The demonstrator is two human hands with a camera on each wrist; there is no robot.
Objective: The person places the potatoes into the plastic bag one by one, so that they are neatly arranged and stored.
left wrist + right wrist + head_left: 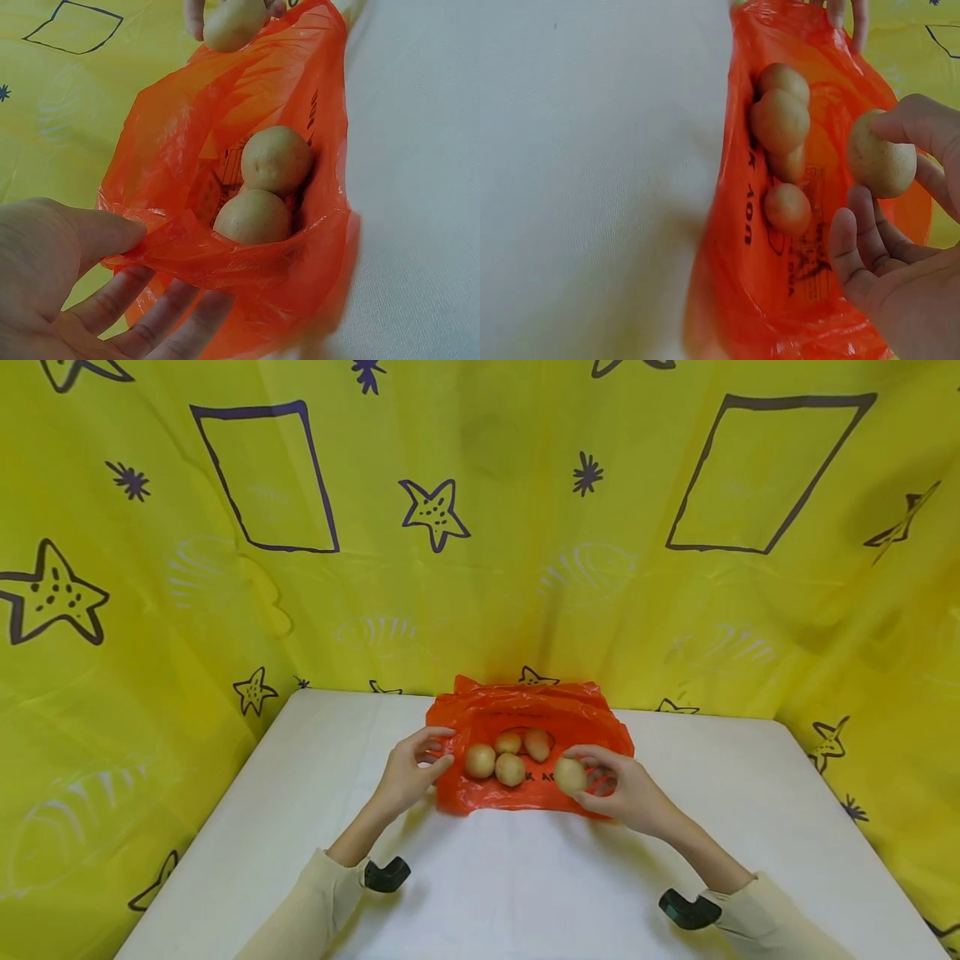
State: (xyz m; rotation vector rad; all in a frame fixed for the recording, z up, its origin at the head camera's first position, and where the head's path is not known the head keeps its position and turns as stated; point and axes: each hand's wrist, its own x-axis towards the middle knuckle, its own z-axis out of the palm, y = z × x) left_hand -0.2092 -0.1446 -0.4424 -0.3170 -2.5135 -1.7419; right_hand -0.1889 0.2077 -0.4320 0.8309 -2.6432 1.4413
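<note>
A red plastic bag [487,797] with dark printing lies on the white table, its mouth spread wide. Several pale potatoes [511,769] rest together inside it, toward the left in the head view. My right hand [633,793] pinches another potato [881,155] between thumb and fingers, over the bag's right part. At the bag's left side, my left hand [411,770] holds the edge, with the thumb [120,234] on top of the plastic and the other fingers below it. Only two of the potatoes inside show in the left wrist view.
The white table [315,893] reaches out on both sides of the bag. Behind it and along its sides hangs a yellow curtain [495,602] with starfish and frame drawings. A dark wrist device [387,874] sits at the left cuff, another [688,910] at the right.
</note>
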